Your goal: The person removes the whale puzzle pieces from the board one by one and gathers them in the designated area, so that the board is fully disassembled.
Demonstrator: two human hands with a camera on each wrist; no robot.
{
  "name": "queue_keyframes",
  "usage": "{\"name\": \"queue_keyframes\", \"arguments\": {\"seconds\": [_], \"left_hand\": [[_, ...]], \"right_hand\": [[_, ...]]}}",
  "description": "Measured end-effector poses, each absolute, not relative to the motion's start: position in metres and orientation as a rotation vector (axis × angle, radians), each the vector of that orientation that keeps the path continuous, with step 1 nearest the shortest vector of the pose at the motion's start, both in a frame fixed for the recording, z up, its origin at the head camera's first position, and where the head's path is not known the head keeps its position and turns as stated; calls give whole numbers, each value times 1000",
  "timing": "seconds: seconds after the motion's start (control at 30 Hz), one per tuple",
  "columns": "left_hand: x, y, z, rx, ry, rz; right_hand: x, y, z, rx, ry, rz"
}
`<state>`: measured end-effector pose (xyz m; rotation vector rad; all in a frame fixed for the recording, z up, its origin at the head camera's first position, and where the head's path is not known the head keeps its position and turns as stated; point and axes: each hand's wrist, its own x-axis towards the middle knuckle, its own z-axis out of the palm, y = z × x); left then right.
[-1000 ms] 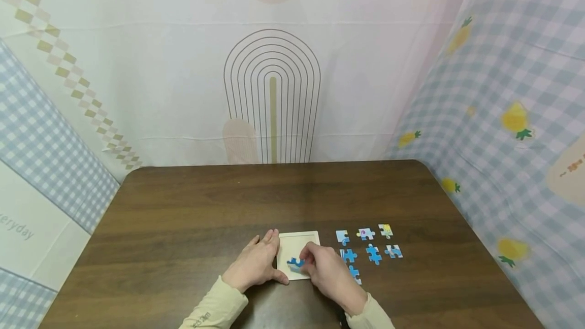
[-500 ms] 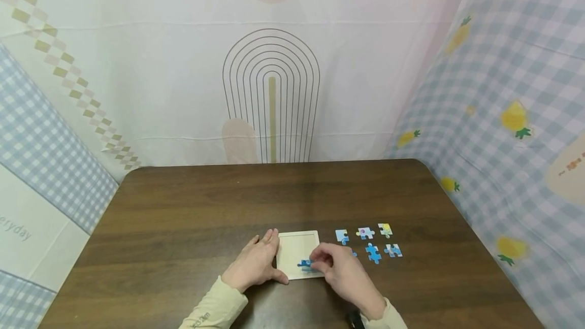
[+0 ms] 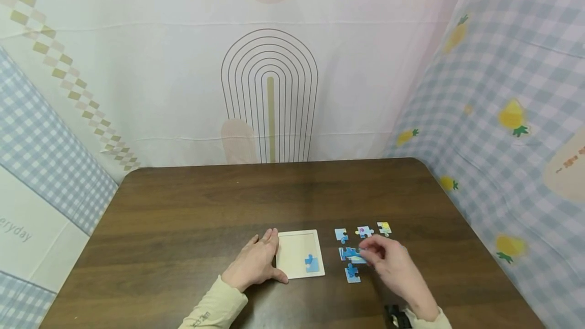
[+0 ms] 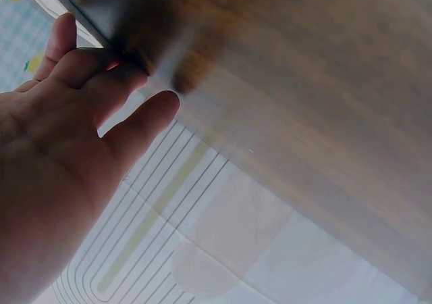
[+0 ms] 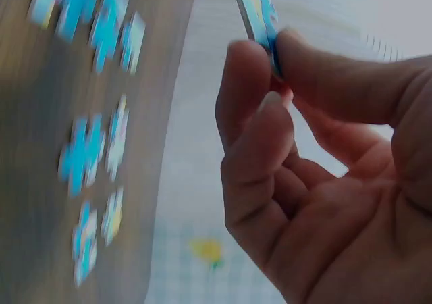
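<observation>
My left hand (image 3: 256, 262) rests beside a pale wooden puzzle tray (image 3: 290, 260) in the head view, its thumb against the near corner. The left wrist view shows that hand (image 4: 74, 135) with its fingers fairly straight. In the tray's near right corner lies a blue jigsaw piece (image 3: 312, 264). To the right of the tray, my right hand (image 3: 394, 267) pinches another blue jigsaw piece (image 5: 254, 10) between thumb and fingertip, over the loose pieces. Nearest to it are a blue piece (image 3: 349, 253) and a lower one (image 3: 352, 273). The hand hides some pieces.
Farther back on the dark wooden table (image 3: 205, 217) lie a light blue piece (image 3: 340, 235), one with a pink swirl (image 3: 364, 232) and one with yellow (image 3: 384, 228). A printed cloth (image 3: 173, 90) hangs behind the table, and checked cloth (image 3: 484, 141) hangs at the right.
My right hand has let go of a piece in the tray's near right corner, moved right to the loose pieces and picked up another. The left hand has stayed in place.
</observation>
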<state>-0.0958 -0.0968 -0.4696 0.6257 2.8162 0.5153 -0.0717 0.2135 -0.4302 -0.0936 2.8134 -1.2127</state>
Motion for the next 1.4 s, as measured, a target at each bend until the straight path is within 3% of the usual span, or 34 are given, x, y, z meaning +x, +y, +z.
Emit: {"name": "queue_keyframes", "arguments": {"seconds": [0.4, 1.4], "left_hand": [[-96, -96, -469, 626, 2808, 498], [-97, -96, -470, 619, 2812, 486]], "right_hand": [[-68, 262, -456, 118, 2744, -1131], [-74, 264, -471, 209, 2686, -1052]]}}
